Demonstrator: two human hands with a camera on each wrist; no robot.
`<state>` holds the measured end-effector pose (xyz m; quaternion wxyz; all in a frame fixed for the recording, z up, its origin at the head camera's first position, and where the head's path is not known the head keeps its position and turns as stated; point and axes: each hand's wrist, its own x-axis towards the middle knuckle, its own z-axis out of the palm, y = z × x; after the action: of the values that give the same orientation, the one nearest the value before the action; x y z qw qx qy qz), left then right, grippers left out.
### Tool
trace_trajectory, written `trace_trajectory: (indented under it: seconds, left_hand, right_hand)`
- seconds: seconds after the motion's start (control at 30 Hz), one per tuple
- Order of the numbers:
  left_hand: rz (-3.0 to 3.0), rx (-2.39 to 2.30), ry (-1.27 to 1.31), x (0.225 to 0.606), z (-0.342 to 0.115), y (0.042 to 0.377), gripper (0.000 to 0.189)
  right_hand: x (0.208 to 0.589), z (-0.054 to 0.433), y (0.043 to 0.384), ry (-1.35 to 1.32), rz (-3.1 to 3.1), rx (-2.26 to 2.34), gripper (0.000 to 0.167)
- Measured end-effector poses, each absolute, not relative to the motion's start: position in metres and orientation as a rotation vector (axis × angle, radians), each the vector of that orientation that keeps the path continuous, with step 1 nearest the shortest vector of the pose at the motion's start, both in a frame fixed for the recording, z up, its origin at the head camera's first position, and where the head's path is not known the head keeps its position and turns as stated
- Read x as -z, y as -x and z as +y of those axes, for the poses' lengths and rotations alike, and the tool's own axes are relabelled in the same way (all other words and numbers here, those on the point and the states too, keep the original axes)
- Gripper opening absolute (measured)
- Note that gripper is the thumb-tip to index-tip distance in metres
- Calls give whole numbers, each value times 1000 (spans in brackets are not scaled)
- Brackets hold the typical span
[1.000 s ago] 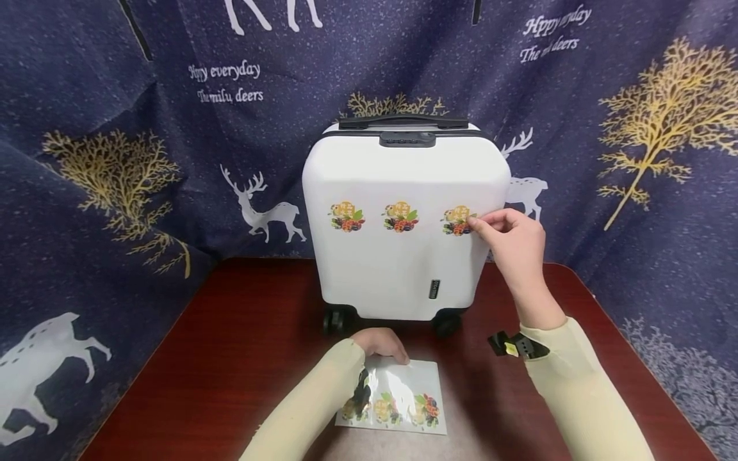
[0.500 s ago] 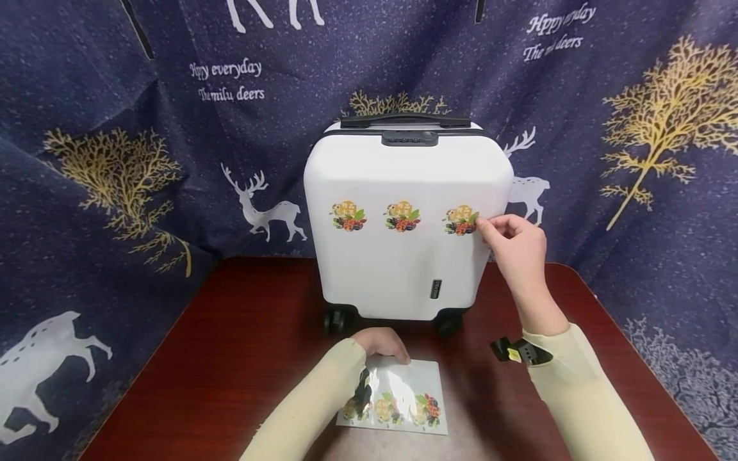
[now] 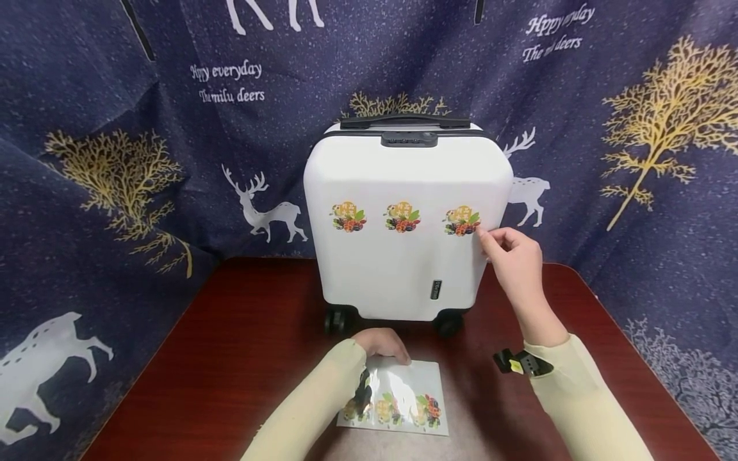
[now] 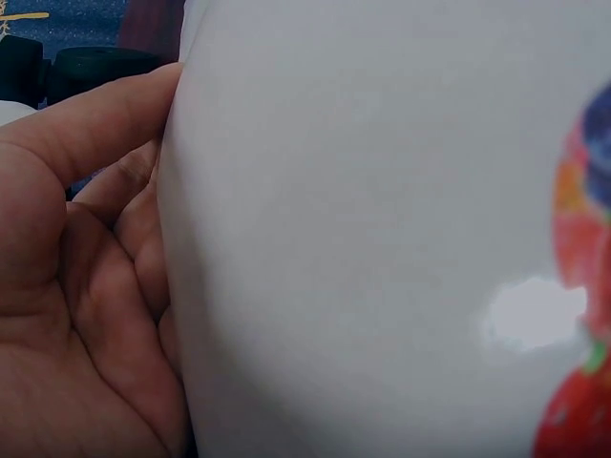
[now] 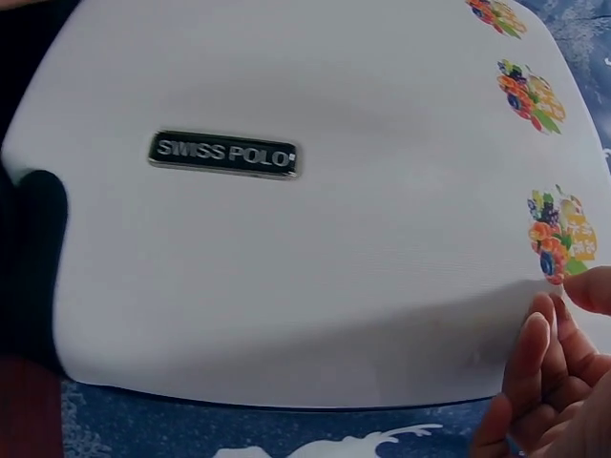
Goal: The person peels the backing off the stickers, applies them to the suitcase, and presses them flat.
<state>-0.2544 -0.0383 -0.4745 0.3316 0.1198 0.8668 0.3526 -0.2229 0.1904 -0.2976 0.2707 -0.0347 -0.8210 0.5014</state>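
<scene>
A white suitcase (image 3: 398,269) stands upright on the table, bearing a row of three fruit stickers. At the lower right edge of the rightmost sticker (image 3: 461,219), my right hand (image 3: 515,259) pinches with thumb and forefinger; the right wrist view shows these fingertips (image 5: 573,281) close together at the sticker's rim. Below the suitcase, my left hand (image 3: 382,344) grips the top edge of a glossy sticker sheet (image 3: 403,382). In the left wrist view the thumb (image 4: 124,110) lies along the sheet's edge and the other fingers curl behind it. More fruit stickers show along the sheet's near side.
The dark red table (image 3: 248,333) extends to both sides of the suitcase. Black wheels (image 3: 339,319) support the suitcase, and a black handle (image 3: 403,120) tops it. A blue deer-print cloth (image 3: 248,38) hangs behind. The left sticker (image 3: 348,217) and middle sticker (image 3: 402,217) lie flat.
My right hand has slid slightly down along the right sticker's edge, from its right side to its lower right corner. The left hand and sheet have stayed in place.
</scene>
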Motion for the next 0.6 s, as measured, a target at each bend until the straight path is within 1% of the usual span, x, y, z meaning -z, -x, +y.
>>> trace_trajectory:
  seconds: [0.6]
  left_hand:
    - [2262, -930, -288, 471, -38, 252, 21]
  right_hand:
    - [329, 195, 208, 60, -2367, -1323, 31]
